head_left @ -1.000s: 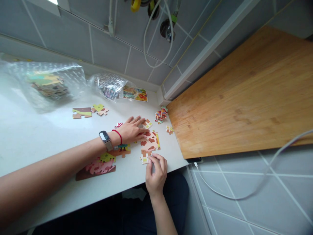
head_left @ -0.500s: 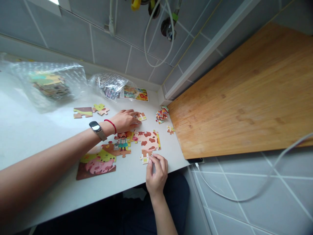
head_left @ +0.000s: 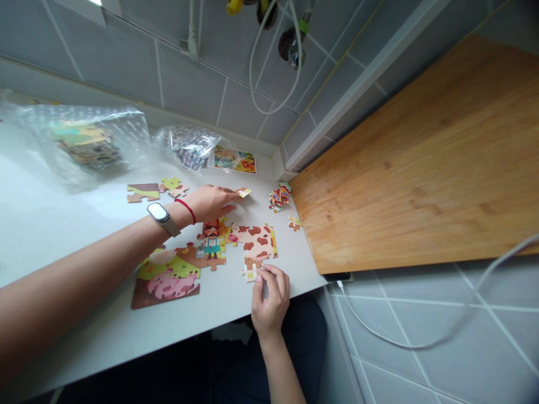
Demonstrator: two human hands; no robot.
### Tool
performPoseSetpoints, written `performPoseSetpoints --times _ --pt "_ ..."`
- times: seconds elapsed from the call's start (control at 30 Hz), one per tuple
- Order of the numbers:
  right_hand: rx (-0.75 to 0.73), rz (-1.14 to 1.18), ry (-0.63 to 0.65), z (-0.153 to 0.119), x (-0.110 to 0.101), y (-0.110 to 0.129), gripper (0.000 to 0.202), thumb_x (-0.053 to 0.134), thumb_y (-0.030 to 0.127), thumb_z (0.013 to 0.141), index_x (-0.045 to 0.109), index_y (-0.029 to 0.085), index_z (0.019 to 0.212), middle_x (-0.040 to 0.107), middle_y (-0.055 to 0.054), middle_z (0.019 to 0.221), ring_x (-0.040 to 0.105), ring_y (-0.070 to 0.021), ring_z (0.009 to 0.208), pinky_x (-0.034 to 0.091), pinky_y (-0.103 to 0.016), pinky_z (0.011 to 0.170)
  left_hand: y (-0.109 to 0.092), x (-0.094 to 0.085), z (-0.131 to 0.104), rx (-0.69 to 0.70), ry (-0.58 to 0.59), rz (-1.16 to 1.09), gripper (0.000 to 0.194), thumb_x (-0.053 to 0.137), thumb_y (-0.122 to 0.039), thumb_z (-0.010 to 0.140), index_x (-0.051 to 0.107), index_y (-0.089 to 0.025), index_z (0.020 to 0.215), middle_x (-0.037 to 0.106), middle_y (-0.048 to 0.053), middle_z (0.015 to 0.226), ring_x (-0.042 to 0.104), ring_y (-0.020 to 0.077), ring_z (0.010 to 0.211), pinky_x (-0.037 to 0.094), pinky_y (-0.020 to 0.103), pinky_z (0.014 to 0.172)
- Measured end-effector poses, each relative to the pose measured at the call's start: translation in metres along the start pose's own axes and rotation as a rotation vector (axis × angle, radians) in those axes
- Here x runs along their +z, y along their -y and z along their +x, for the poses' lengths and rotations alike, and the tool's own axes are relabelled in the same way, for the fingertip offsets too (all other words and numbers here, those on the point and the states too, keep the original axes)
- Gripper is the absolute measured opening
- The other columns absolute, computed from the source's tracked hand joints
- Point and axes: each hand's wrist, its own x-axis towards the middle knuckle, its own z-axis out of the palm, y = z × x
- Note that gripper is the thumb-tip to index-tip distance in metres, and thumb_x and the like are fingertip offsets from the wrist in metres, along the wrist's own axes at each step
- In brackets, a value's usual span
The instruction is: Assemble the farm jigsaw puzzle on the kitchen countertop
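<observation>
A small puzzle piece (head_left: pixel 243 192) in brown, white and yellow is pinched at the fingertips of my left hand (head_left: pixel 213 203), its near edge tipped up. My right hand (head_left: pixel 272 294) has curled fingers, their tips at the edge of a fence-patterned puzzle piece (head_left: pixel 251 271) on the table. That piece joins the underside of a brown-spotted cow section (head_left: pixel 259 241). To its left, the joined puzzle shows a farmer (head_left: pixel 211 241) and a pink pig (head_left: pixel 172 285). My left forearm passes over the puzzle's upper left part and hides some of it.
Loose puzzle pieces (head_left: pixel 143 192) lie at the left, with a small pile (head_left: pixel 279 196) and a single piece (head_left: pixel 294 223) at the right. Plastic bags (head_left: pixel 90 143) and a picture card (head_left: pixel 234 160) stand along the wall. A wooden board (head_left: pixel 412 163) borders the table's right side.
My left hand has drawn slightly up and back, and the small piece in its fingertips has tilted up off the table. My right hand has stayed in place.
</observation>
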Motion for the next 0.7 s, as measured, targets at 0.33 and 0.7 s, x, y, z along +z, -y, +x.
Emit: performPoseSetpoints --times 0.33,0.7 --pt "0.0 0.005 0.0 0.001 0.0 0.001 0.02 0.055 0.015 0.099 0.074 0.02 0.105 0.071 -0.011 0.106 0.067 -0.0237 0.099 0.054 -0.04 0.088 0.015 -0.009 0.0 -0.174 -0.118 0.013 0.039 0.048 -0.035 0.1 0.075 -0.027 0.127 0.076 0.008 0.128 0.074 0.0282 0.101 0.056 0.038 0.078" --pt "0.007 0.017 0.004 -0.001 0.0 -0.002 0.02 0.056 0.013 0.098 0.074 0.019 0.106 0.071 -0.011 0.107 0.066 -0.0242 0.101 0.054 -0.041 0.089 -0.051 -0.042 -0.006 -0.178 -0.236 -0.04 0.021 0.053 -0.027 0.099 0.074 -0.025 0.102 0.077 0.006 0.094 0.069 0.0216 0.08 0.047 0.032 0.065"
